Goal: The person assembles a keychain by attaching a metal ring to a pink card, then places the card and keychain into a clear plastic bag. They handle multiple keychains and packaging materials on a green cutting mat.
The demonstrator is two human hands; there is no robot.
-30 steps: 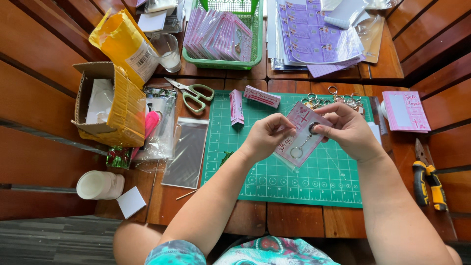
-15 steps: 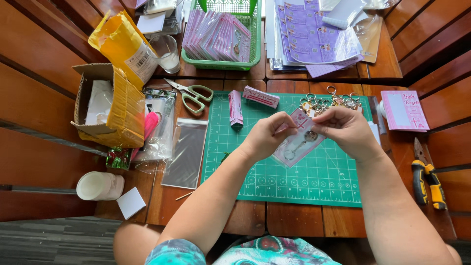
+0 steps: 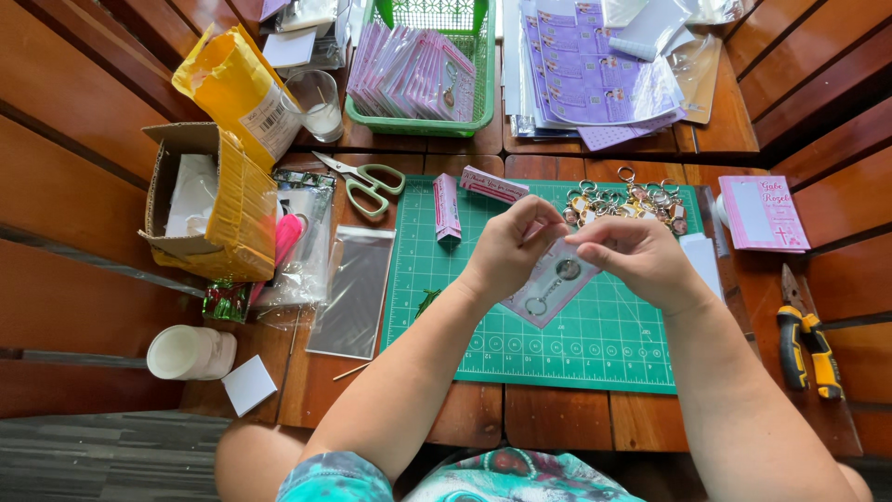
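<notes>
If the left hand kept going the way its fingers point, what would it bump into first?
Most likely the right hand: the left hand points across at it, both pinching the clear plastic sleeve with a keychain. Depth is hard to judge.

Between the earlier pictures and this one, the clear sleeve with the pale purple card and keychain [image 3: 550, 282] tipped further. A second before, it was held fairly flat and face-up between the hands, its top edge level with the fingers. Half a second before, it had begun to slant. Now its lower end hung down toward the green cutting mat [image 3: 595, 335] while the top was drawn up between the fingertips. The left hand [image 3: 509, 244] and right hand [image 3: 632, 253] closed in on each other, their fingertips nearly meeting over the sleeve's top edge.
</notes>
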